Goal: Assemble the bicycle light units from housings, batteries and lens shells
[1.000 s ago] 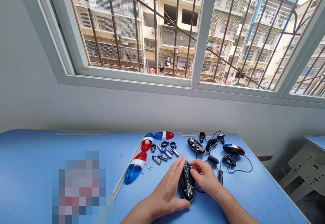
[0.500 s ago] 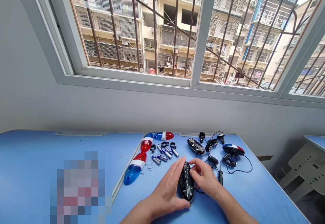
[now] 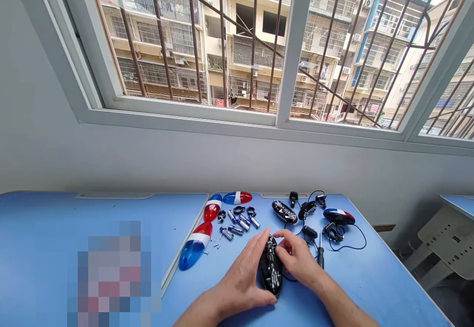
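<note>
A black oval light housing (image 3: 272, 270) with an exposed circuit board stands lengthwise on the table in front of me. My left hand (image 3: 242, 272) grips it along its left side, fingertips at the far end and thumb at the near end. The bent thumb and forefinger of my right hand (image 3: 298, 258) press on its upper right edge; whether a small part sits between them is hidden. A dark cable (image 3: 291, 278) comes out under my right hand. Just right of that hand lies a screwdriver (image 3: 321, 258) with a black handle.
Red-white-blue lens covers (image 3: 196, 245) lie at the left, near small screws (image 3: 217, 242), several batteries (image 3: 236, 229) and black ring clamps (image 3: 239, 210). Behind my hands is another open housing (image 3: 284, 212). At right sits a covered light (image 3: 338, 217) with a looped cable. A wall and barred window stand behind.
The view has shifted very slightly. Both hands keep their places on the light housing, and nothing on the table has visibly moved.
</note>
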The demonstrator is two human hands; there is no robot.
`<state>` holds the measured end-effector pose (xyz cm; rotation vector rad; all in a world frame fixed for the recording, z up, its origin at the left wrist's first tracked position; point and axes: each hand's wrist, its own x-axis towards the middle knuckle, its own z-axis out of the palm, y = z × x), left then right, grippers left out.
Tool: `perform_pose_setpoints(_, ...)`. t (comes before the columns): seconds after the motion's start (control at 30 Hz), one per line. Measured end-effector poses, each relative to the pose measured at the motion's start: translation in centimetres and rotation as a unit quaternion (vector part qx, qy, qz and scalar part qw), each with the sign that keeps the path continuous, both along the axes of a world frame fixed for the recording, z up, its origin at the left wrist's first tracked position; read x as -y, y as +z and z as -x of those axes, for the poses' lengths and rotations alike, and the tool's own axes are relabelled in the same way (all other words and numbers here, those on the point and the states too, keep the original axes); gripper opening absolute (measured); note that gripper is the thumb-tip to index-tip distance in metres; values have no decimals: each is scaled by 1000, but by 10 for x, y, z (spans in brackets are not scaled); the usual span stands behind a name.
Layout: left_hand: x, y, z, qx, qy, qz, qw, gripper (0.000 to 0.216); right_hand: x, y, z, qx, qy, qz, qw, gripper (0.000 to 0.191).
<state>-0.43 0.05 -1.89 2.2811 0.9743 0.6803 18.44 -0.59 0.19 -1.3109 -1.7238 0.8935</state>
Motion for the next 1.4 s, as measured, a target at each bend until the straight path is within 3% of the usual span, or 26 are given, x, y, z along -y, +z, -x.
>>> perform_pose_setpoints(0.8, 1, 6, -1, 8, 6, 7, 1000, 122, -3, -5, -1, -3, 0, -11, 1000, 29)
perform_pose_setpoints(1.13, -3, -5, 3, 15, -20, -15, 1000, 133, -4, -6, -3, -4, -4, -16, 1000, 25)
perform_pose_setpoints(1.4, -1, -4, 1, 6, -8, -20, 1000, 122, -3, -4, -2, 12, -11, -18, 1000, 24)
